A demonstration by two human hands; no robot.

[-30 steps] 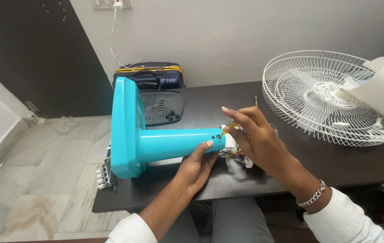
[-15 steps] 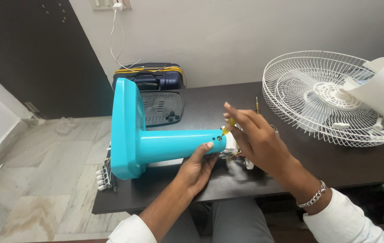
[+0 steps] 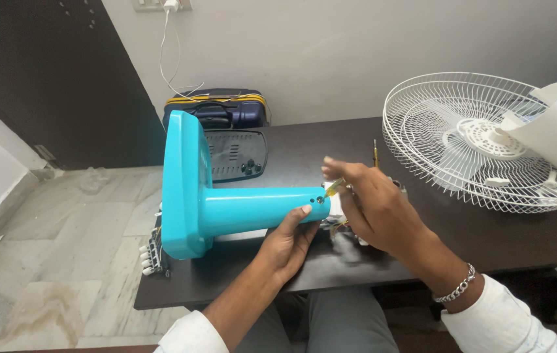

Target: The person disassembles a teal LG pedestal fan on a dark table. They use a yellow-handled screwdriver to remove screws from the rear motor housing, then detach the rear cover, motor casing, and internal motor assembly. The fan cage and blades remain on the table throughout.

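Right hand (image 3: 373, 209) has lowered slightly, fingers clamped on yellow screwdriver (image 3: 334, 188) at turquoise fan stand (image 3: 226, 206); left hand (image 3: 287, 243) grips stand.

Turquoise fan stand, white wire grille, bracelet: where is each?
turquoise fan stand (image 3: 245, 210), head view, middle of its tube.
white wire grille (image 3: 435, 104), head view, its rear wires.
bracelet (image 3: 459, 285), head view, links at the wrist.

Left hand (image 3: 283, 242) reaches up from 6 o'clock toward 12, palm up, fingers cupped, thumb tip pointing to 1 o'clock; right hand (image 3: 371, 210) comes in from 4 o'clock across to 10, forearm sleeved in white with wrist bracelet, fingers (image 3: 338, 168) pinched together.
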